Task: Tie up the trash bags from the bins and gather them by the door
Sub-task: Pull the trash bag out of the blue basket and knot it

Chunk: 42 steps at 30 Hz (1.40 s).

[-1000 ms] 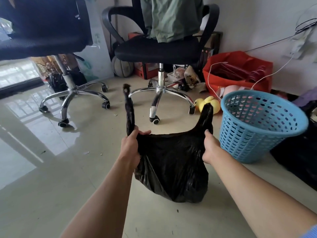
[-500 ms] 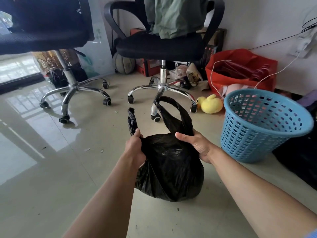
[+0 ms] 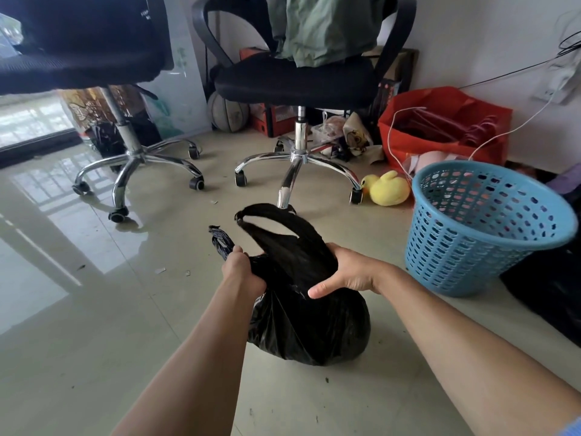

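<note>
So the crinkly black plastic trash bag is sitting plump on the floor, just left of the light blue perforated plastic bin and not touching it. It's not knotted yet. One handle stands up as an open loop, the other is a twisted stub poking out on the side away from the bin. Left hand grips the stub, right hand bunches the loop's base.

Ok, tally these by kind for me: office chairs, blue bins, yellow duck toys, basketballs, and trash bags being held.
Office chairs: 2
Blue bin: 1
Yellow duck toy: 1
Basketball: 1
Black trash bag, held: 1
Total: 6
</note>
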Tool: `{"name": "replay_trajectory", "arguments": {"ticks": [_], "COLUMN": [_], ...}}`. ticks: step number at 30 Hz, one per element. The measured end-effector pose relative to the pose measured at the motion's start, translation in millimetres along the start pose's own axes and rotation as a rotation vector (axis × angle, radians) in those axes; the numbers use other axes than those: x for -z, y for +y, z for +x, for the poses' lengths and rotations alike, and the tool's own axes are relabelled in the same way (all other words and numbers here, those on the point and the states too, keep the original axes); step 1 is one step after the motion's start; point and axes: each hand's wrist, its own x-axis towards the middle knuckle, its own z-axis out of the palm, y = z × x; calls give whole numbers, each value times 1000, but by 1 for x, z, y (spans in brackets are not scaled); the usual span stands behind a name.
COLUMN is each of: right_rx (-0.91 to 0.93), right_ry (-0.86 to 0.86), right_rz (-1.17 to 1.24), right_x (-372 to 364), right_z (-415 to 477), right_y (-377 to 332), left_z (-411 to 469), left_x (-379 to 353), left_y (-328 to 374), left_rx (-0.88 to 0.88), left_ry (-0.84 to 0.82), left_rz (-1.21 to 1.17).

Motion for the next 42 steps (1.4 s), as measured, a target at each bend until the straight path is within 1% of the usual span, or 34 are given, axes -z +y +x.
{"name": "replay_trajectory", "arguments": {"ticks": [1, 2, 4, 5, 7, 9, 10, 11, 12, 14, 15, 16, 17, 18, 19, 21, 22, 23, 25, 26, 27, 28, 29, 30, 32, 34, 36, 38, 40, 42], "right_rx": [7, 17, 22, -2, -134, -300, -334, -306, -227, -66, -27, -16, -24, -38, -46, -59, -66, -78, -83, -94, -129, -186, -257, -330, -429, -452, -425, -376, -326, -271], "right_ry": [111, 259, 528, 617, 759, 833, 781, 660, 504, 302, 252, 245, 276, 348, 456, 671, 761, 799, 721, 662, 633, 640, 671, 696, 693, 625, 512, 381, 207, 6], "right_rz": [-3, 16, 182, 324, 662, 953, 1059, 1119, 1116, 997, 903, 797, 695, 607, 524, 467, 545, 707, 1098, 1245, 1341, 1391, 1367, 1252, 911, 660, 524, 448, 521, 696], "right_x": [-2, -4, -5, -4, 2, 8, 11, 12, 12, 11, 10, 9, 6, 3, -1, -7, -8, -6, -1, 1, 3, 5, 6, 5, 5, 3, 3, 5, 12, 22], "right_z": [6, 10, 12, 13, 11, 10, 10, 10, 10, 2, -2, -3, -5, -4, -3, 2, 4, 6, 8, 9, 10, 12, 15, 17, 21, 22, 19, 14, 8, 3], "right_y": [5, 9, 11, 9, 5, 9, 13, 18, 23, 22, 19, 16, 12, 9, 7, 4, 2, 0, -5, -6, -7, -6, -3, 2, 13, 22, 24, 21, 17, 17], "left_z": [1, 1, 0, -1, 0, 0, 0, 0, -2, -3, -4, -5, -8, -12, -16, -21, -23, -24, -23, -24, -24, -25, -25, -25, -28, -29, -30, -32, -31, -29], "left_x": [1, 2, 4, 6, 9, 10, 9, 9, 7, 4, 3, 1, -1, -3, -5, -8, -8, -8, -4, -2, -1, -1, -2, -4, -9, -11, -10, -10, -9, -8], "left_y": [-1, -1, -1, -1, -1, -3, -4, -4, -3, -2, -2, -4, -6, -8, -12, -18, -18, -18, -18, -19, -21, -24, -26, -29, -35, -41, -47, -53, -56, -57], "left_rx": [9, 16, 9, 3, -6, -9, -8, -3, 2, 2, -1, -4, -13, -25, -39, -53, -53, -53, -50, -54, -92, -177, -307, -461, -743, -908, -1014, -1059, -1058, -1046], "left_ry": [-14, -33, -76, -90, -102, -97, -96, -94, -84, -70, -72, -89, -122, -167, -217, -288, -297, -294, -290, -292, -284, -264, -241, -220, -204, -249, -311, -352, -353, -348], "left_rz": [0, 9, 44, 65, 90, 119, 119, 102, 91, 102, 111, 124, 158, 209, 272, 367, 388, 394, 423, 445, 487, 556, 671, 827, 1159, 1393, 1574, 1715, 1833, 1926]}}
